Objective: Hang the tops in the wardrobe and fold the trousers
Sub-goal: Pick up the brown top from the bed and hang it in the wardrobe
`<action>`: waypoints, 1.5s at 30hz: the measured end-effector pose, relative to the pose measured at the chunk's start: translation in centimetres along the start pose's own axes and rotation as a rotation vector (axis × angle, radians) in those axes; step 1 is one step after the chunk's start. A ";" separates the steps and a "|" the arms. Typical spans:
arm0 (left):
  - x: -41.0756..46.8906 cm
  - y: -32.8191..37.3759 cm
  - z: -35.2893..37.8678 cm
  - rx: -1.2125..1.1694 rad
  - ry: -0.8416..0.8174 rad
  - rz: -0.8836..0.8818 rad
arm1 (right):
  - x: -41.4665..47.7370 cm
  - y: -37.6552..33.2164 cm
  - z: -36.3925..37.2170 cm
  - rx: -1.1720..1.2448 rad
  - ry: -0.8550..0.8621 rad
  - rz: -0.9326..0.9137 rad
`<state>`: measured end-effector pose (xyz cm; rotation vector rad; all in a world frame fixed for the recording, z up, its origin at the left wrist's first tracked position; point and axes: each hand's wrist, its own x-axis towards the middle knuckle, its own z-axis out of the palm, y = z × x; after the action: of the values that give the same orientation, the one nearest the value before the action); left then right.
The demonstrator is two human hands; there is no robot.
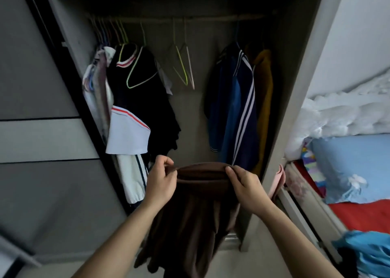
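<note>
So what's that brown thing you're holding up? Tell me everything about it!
The brown garment is dark, soft-looking cloth with no pattern. The left hand and right hand each pinch its top edge, one at either end, so that the edge spans between them. The rest hangs down in loose folds to an uneven bottom. It is held up in front of the open wardrobe, below the hanging clothes. Whether it is trousers or a top is unclear.

Dim overall; wardrobe [200, 119] interior in deep shadow, dark clothes losing detail. Brighter, cooler light at right over bed [358, 214]. Strong wide-angle bending along frame edges. Soft focus throughout, lower-left corner smeared.
</note>
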<state>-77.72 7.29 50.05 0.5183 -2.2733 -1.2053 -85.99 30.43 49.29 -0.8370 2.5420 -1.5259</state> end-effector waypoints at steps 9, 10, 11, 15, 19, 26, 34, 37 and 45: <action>9.8 2.1 -3.3 0.188 -0.027 -0.086 | 11.0 -2.0 0.3 0.101 0.122 -0.087; 10.7 2.6 -3.2 0.071 -0.046 -0.158 | 12.5 -2.2 0.4 0.121 0.133 -0.100; 11.6 3.1 -3.1 -0.054 -0.069 -0.228 | 13.9 -2.3 0.5 0.137 0.136 -0.111; 15.7 4.6 -3.1 -0.442 -0.263 -0.411 | 19.2 -2.3 0.4 0.187 0.110 -0.121; 19.5 4.4 -2.2 -0.751 -0.378 -0.448 | 23.8 -1.5 -0.3 0.180 0.094 -0.117; 25.3 3.7 0.5 -0.377 0.019 -0.217 | 29.1 -1.3 -0.4 0.204 0.159 -0.046; 30.3 2.8 0.2 -0.322 0.217 -0.007 | 34.5 -5.5 1.4 0.016 0.568 -0.177; 32.3 1.9 -0.8 -0.345 0.182 -0.019 | 36.7 -8.6 2.5 -0.202 0.756 -0.307; 36.3 -1.6 -3.6 -0.469 0.095 -0.018 | 43.7 -14.0 7.5 -0.254 0.363 -0.118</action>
<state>-104.37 -15.75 59.76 0.4048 -1.8241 -1.6205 -114.91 -1.50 66.73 -0.8107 3.0507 -1.5297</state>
